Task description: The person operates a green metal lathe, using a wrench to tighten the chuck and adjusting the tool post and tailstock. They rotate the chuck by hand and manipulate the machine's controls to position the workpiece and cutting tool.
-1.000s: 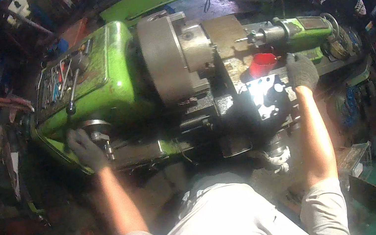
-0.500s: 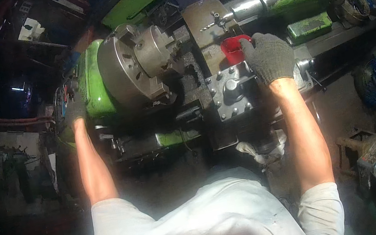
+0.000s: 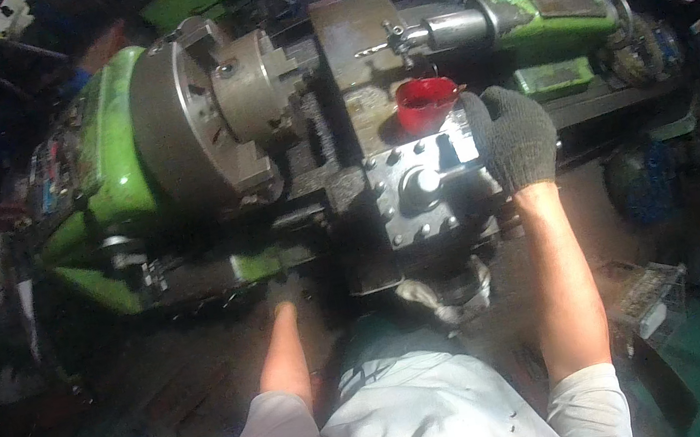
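Green lathe, operator's gloved hands at the carriage.
Right hand (image 3: 516,138), grey glove, clasping the right edge of the steel tool post block (image 3: 431,187); red cup (image 3: 426,102) just beyond its fingertips. Left hand (image 3: 285,290) low at the lathe's front, grip not discernible; chuck (image 3: 249,96) above it.

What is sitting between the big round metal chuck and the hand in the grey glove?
In the head view, the red cup and the grey tool block sit between the chuck and the right hand, which rests on the block's edge.
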A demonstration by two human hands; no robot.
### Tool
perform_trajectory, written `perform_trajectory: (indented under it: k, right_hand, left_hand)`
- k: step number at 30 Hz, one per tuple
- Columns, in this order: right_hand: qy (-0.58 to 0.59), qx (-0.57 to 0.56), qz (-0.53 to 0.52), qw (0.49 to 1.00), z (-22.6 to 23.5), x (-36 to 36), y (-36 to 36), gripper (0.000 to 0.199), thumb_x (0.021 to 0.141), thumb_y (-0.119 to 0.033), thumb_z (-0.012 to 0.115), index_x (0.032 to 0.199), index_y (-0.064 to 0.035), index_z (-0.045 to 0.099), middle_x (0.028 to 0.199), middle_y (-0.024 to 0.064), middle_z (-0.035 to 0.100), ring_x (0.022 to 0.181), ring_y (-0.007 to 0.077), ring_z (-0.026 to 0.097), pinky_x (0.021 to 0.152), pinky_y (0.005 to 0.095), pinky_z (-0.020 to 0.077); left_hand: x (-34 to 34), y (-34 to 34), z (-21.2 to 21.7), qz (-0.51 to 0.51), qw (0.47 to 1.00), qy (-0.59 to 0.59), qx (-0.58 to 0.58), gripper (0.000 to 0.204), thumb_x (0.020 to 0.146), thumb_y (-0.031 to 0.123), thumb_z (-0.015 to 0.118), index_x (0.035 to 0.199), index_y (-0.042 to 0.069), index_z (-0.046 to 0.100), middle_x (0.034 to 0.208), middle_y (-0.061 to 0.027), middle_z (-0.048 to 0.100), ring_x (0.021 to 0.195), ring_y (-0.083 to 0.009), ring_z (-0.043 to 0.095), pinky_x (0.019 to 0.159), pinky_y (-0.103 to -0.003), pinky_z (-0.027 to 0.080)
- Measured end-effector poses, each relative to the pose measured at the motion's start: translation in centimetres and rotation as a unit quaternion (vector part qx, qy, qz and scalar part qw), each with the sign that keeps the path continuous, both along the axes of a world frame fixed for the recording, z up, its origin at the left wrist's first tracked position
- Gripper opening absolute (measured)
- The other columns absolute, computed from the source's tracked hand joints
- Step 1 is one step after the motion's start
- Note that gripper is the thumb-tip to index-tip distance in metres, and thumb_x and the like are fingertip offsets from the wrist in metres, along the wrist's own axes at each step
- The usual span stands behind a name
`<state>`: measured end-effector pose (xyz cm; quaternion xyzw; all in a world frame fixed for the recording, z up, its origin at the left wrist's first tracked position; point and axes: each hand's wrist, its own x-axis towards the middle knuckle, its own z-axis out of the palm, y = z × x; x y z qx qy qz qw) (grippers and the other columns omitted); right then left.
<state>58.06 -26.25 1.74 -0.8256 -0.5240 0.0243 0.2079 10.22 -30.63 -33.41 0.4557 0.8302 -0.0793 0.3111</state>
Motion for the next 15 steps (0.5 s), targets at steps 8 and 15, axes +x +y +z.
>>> perform_trajectory:
  k: [8, 15]
  right_hand:
    - [0.033, 0.044, -0.063, 0.997, -0.6, 0.0, 0.1, 0.043, 0.099, -0.043, 0.066, 0.1, -0.0019, 0.079, 0.097, 0.0234, 0.076, 0.093, 0.0447, 0.072, 0.083, 0.0502, 0.0546]
    - [-0.035, 0.055, -0.078, 0.995, -1.6, 0.3, -0.2, 0.041, 0.099, -0.037, 0.069, 0.096, 0.0033, 0.076, 0.087, 0.0231, 0.074, 0.08, 0.0387, 0.072, 0.075, 0.0434, 0.0519]
  left_hand:
    - [-2.7, -1.0, -15.1, 0.515, 0.728, -0.453, -0.021, 0.043, 0.095, 0.063, 0.068, 0.098, 0.02, 0.068, 0.087, -0.0077, 0.063, 0.063, -0.0236, 0.057, 0.06, -0.046, 0.051]
    - [-1.9, 3.7, 4.5, 0.524, 0.583, -0.618, -0.066, 0.044, 0.096, 0.057, 0.07, 0.106, 0.015, 0.06, 0.072, -0.0036, 0.057, 0.083, -0.0277, 0.066, 0.092, -0.059, 0.052]
